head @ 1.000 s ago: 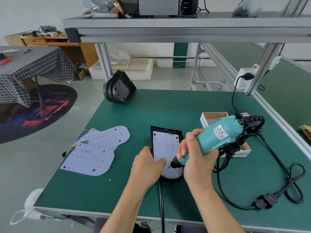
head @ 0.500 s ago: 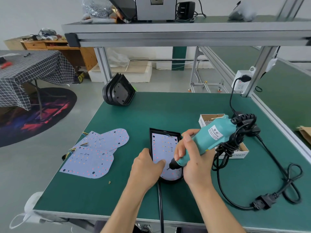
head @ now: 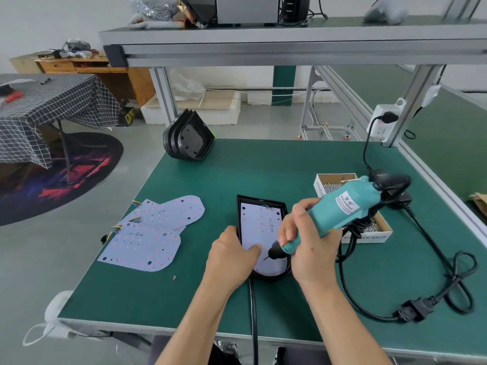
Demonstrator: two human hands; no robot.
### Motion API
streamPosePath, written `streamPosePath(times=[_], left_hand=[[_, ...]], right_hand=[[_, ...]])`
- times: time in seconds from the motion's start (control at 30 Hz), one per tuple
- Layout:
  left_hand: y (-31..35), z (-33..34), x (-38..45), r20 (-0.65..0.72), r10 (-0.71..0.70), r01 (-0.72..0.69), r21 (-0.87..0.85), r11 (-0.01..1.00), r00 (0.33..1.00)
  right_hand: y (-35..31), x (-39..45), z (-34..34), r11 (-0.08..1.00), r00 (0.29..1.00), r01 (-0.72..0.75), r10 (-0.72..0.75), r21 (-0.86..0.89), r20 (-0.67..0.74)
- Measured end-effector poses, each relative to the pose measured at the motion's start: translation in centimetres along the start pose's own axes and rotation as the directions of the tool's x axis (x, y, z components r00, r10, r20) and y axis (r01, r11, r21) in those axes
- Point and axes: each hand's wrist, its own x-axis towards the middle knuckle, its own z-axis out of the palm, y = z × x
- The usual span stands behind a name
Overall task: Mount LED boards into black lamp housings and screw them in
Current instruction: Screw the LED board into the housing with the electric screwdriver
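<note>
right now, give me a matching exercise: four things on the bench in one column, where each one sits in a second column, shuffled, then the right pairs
Things
1. electric screwdriver
2. stack of black housings
3. loose LED boards
4. box of screws

Places
A. far left corner of the green bench
B. right of the housing being worked on, behind the tool
C. gripped in the right hand, tip down on the mounted LED board
D. flat on the bench, left of the left hand

Pairs: 1-C, 2-A, 3-D, 4-B
</note>
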Motion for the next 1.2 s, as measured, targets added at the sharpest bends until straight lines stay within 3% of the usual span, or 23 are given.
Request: streamPosePath(times=[1.2], left_hand=[[-0.27, 0.14, 0.09, 0.002, 0.003, -0.003, -0.009, 1.0, 1.0]], right_hand=[[0.5, 0.62, -0.02, 0.998, 0.998, 0.014, -0.018, -0.06, -0.055]])
